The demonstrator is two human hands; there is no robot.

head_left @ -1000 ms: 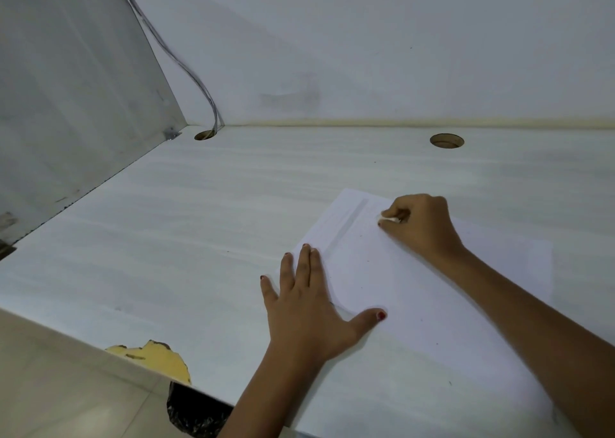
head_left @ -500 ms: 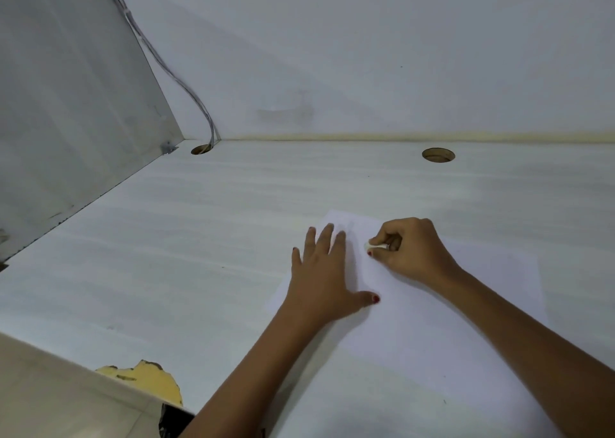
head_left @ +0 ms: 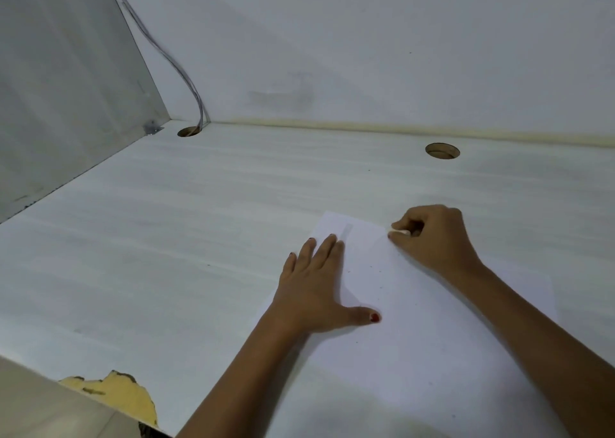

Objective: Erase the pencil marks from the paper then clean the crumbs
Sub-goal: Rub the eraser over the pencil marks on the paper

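Note:
A white sheet of paper lies on the pale desk. My left hand lies flat on the sheet's left part, fingers straight and thumb spread. At the sheet's far edge my right hand pinches a small white eraser between thumb and fingers. A faint grey pencil streak shows near the far left corner, just beyond my left fingertips. Tiny dark crumbs speckle the paper between my hands.
Two round cable holes are cut into the desk, one at the back left with a cable running up the wall, one at the back right. A grey side panel borders the left. The front edge is chipped.
My right hand with the eraser has shifted right along the paper's far edge, away from my left hand. The grey streak beyond my left fingertips is uncovered again.

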